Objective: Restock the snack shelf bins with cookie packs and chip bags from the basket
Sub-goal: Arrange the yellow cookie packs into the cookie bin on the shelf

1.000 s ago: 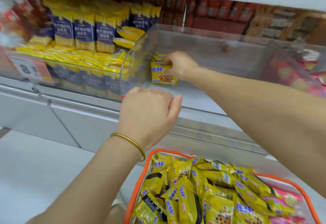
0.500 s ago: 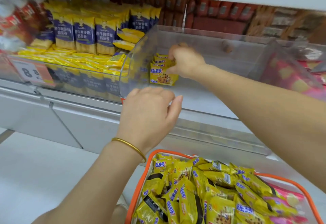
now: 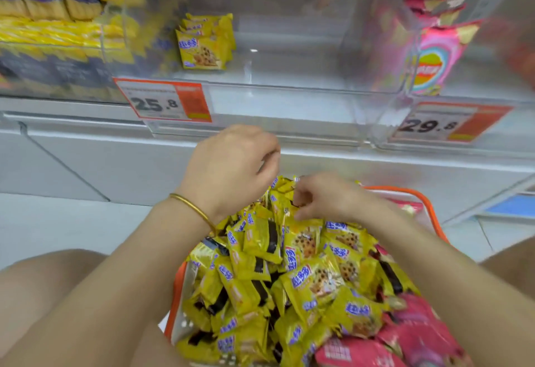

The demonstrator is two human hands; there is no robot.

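While the left hand (image 3: 231, 170) hovers loosely curled and empty over the near orange-rimmed plastic basket (image 3: 405, 193), the right hand (image 3: 321, 199) pinches a yellow foil cookie pack (image 3: 282, 201) atop the heap, so it's the picking step, and next comes a lift to the far clear plastic bin (image 3: 289, 89), beside its left-hand stack (image 3: 202, 45).

Right hand (image 3: 321, 199): left the stacked cookie packs (image 3: 202, 45) in the clear bin (image 3: 289, 86) and came down onto the heaped yellow packs (image 3: 304, 251) in the orange basket (image 3: 405, 193), fingers curled.
Left hand (image 3: 231, 170): dropped from the bin's front edge to just above the basket.
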